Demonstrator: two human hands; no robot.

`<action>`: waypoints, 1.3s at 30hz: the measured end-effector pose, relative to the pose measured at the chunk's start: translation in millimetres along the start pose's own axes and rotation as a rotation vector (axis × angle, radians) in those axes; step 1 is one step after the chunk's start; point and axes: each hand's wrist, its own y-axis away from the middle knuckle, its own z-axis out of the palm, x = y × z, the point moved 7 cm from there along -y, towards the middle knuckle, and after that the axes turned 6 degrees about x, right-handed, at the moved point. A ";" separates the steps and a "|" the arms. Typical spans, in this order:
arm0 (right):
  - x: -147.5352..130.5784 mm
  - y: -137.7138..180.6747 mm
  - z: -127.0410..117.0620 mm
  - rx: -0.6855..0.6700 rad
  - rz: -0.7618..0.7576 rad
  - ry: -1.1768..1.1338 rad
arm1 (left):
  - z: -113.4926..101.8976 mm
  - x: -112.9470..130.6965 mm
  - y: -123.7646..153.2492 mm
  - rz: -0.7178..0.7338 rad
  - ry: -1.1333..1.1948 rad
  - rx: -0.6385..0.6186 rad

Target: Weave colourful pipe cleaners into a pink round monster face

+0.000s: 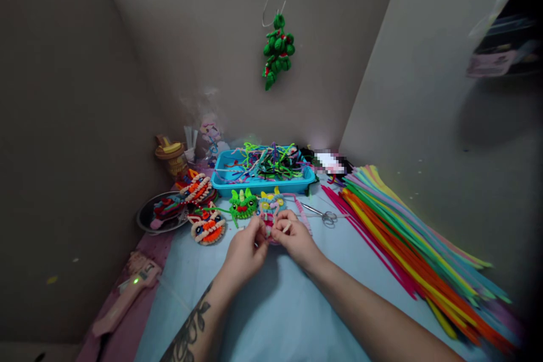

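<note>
Both my hands meet over the middle of the blue cloth, on a pipe-cleaner animal face [272, 202] with yellow ears, a blue upper part and pink strands below. My left hand [249, 246] pinches its lower left edge. The fingers of my right hand [297, 237] close on its lower right, and a pale tip pokes out between them. My fingertips cover much of the piece's lower part. Just left of it lies a green pipe-cleaner face [243, 204], and further left an orange and cream one [208, 228]. Scissors [326, 216] lie to the right.
Behind stands a blue tray [263, 185] of pipe-cleaner scraps. Long coloured pipe cleaners [407, 243] spread along the right. On the left are a round bowl [146, 220] of finished-looking pieces and a pink glue gun [131, 294]. A green ornament [278, 51] hangs on the back panel.
</note>
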 end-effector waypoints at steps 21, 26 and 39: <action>-7.8 4.0 -0.1 -0.068 -0.101 0.015 | -9.2 -1.9 -2.1 0.003 -0.203 0.114; -11.7 8.2 7.3 -0.163 -0.110 0.032 | -10.2 0.8 0.9 0.006 -0.293 0.137; -13.3 -3.4 -10.9 -0.078 -0.078 -0.032 | -36.5 -19.2 -8.0 -0.147 0.169 0.367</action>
